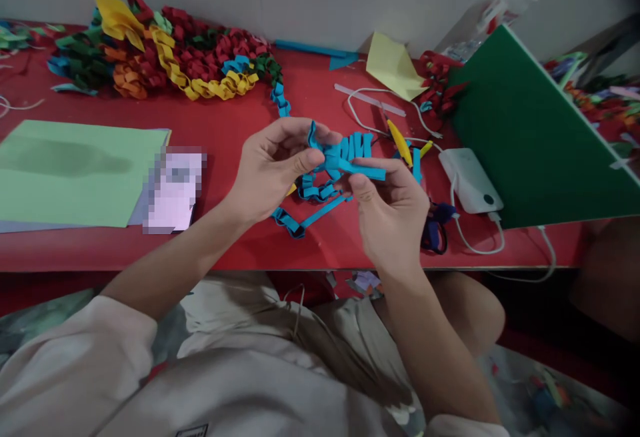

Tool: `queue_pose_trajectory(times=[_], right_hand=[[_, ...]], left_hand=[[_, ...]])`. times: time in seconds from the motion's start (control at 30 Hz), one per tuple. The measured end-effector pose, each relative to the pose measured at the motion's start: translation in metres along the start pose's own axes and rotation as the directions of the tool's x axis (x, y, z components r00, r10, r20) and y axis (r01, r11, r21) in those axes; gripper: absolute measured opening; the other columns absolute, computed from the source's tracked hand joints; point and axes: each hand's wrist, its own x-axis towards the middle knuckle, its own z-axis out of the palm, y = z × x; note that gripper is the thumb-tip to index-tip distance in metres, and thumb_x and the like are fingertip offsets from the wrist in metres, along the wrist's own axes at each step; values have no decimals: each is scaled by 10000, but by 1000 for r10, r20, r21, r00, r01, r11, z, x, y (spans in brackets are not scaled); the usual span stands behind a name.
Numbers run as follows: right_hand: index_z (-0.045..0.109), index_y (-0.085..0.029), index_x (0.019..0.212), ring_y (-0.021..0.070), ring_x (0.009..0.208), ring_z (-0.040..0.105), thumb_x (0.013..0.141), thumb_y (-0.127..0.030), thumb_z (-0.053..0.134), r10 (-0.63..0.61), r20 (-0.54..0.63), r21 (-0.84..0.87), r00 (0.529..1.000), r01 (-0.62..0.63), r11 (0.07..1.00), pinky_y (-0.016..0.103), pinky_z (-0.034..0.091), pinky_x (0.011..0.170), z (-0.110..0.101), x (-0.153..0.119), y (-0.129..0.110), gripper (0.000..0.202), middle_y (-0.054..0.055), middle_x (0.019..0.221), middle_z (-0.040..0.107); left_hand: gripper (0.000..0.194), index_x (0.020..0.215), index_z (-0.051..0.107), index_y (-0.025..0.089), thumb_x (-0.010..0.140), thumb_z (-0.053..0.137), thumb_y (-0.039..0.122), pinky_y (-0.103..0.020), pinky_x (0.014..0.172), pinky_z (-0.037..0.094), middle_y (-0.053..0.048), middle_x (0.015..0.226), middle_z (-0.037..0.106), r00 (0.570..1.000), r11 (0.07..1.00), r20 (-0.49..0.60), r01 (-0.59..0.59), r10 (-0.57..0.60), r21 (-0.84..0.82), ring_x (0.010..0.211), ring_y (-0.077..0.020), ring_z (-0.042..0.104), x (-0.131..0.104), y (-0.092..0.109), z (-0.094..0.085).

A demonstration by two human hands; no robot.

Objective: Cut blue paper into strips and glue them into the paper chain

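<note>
My left hand (pixel 270 167) pinches a folded end of blue paper (pixel 330 155) between thumb and fingers, above the table. From there a blue paper strip (pixel 367 170) reaches over to my right hand (pixel 393 207), whose thumb and fingers are closed on it. Beneath and between my hands lies a blue paper chain (pixel 317 191) of small folded links. Several short blue strips (pixel 357 145) lie side by side just behind my fingers. Where the held strip joins the chain is partly hidden by my fingers.
A heap of coloured paper chains (pixel 200 57) lies along the wall. Left are green paper sheets (pixel 75 170) and a phone (pixel 175 190). Right are a yellow-handled tool (pixel 399 142), a white power bank (pixel 471 180) with cables, and a leaning green board (pixel 540 137). The red table's edge (pixel 250 262) is near me.
</note>
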Motion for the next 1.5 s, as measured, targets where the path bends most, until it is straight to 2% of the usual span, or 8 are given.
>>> queue_pose_trajectory(times=[0.23,0.47,0.67,0.83,1.2,1.37,1.43,1.5], right_hand=[[747,-320,1095,178,859,702,985,-411,629,-153,-48,-133,987,145,980,380,613,778,7,2,1,185,26,1123,704],[709,-307,1146,184,935,728,942,-344,697,-230,-211,-255,950,173,951,369,615,888,15,-6,5,208,20,1029,737],[763,-294,973,201,988,736,967,-285,640,-331,-86,-480,940,252,840,383,594,1001,13,-5,12,123,44,1031,772],[778,-303,1136,178,1096,730,1005,-174,551,-415,76,-554,907,385,738,338,582,1050,11,-8,7,292,28,1185,763],[795,-346,1106,159,862,758,962,-156,653,-401,119,-561,908,395,728,297,640,804,-1,-8,-9,277,-22,1014,798],[670,-416,1304,191,862,703,941,-355,709,-420,41,-649,907,344,679,348,545,656,-63,0,-45,370,40,1138,745],[705,-304,1187,248,943,664,903,-539,702,-381,101,-851,919,279,446,405,521,717,-109,5,-53,369,95,1161,697],[684,-214,1156,297,918,636,794,-851,577,-216,100,-939,971,164,303,417,499,642,-154,11,-47,740,154,1114,668]], left_hand=[[298,1067,806,251,824,827,423,-359,825,635,-35,997,785,999,997,30,11,-13,77,922,-215,750,-10,6,-1],[276,1111,796,247,836,821,262,-270,759,599,-23,943,753,997,989,-3,-81,82,122,848,-148,711,-17,1,4],[319,1117,785,236,824,831,352,-299,818,630,-23,942,769,998,990,-67,-10,19,138,852,-159,724,-24,-2,8],[299,1124,796,261,846,808,372,-274,764,634,-20,959,783,996,985,-89,2,13,170,813,-146,714,-24,-2,7],[254,1127,802,288,874,784,303,-235,691,586,-17,937,763,989,961,44,-149,143,235,794,-119,691,-24,0,4],[261,1163,776,321,911,756,385,-283,739,599,6,1058,761,987,967,-73,-127,146,219,864,-123,697,-11,-2,-10],[286,1233,733,349,950,718,393,-330,848,604,39,1128,747,968,969,-152,-170,198,182,954,-120,699,-2,-10,-21],[295,1288,692,351,996,666,377,-390,951,583,67,1177,735,948,958,-189,-225,257,176,1084,-137,688,7,-18,-33]])
